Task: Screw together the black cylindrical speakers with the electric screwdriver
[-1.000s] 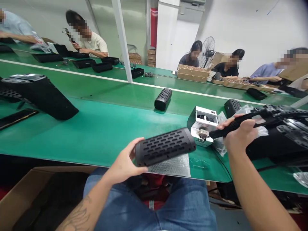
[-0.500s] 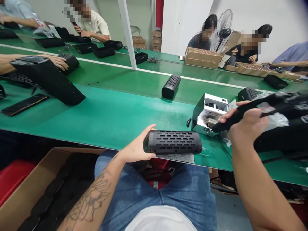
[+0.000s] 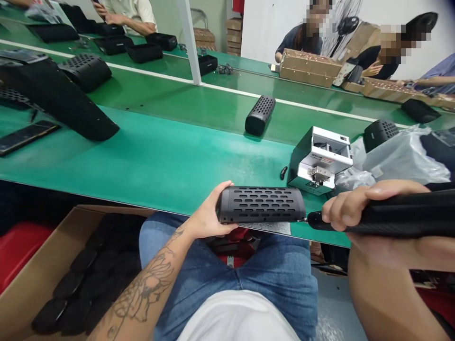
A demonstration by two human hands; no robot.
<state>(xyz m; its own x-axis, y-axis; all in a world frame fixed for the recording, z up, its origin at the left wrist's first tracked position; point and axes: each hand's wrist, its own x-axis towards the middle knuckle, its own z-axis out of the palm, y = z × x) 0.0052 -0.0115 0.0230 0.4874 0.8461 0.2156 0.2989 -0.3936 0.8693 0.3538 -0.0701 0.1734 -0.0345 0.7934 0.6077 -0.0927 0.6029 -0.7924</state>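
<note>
My left hand (image 3: 209, 215) grips the left end of a black speaker housing (image 3: 262, 204) with a slotted grille, lying on its side at the table's front edge. In my right hand (image 3: 355, 210) is a black electric screwdriver (image 3: 401, 213), held level. Its tip meets the lower right end of the housing; whether it sits in a screw there I cannot tell. Behind the screwdriver stands a silver and black screw feeder (image 3: 320, 163), with a small black piece (image 3: 283, 173) beside it.
Another slotted speaker (image 3: 260, 115) stands on the green conveyor. Clear plastic bags (image 3: 405, 154) lie at the right. A cardboard box (image 3: 21, 293) of black parts is at my lower left. A phone (image 3: 26, 136) lies at the left. People sit across the line.
My right hand has brought the screwdriver from beside the screw feeder down and left to the end of the speaker housing. My left hand keeps its hold. The view has shifted slightly.
</note>
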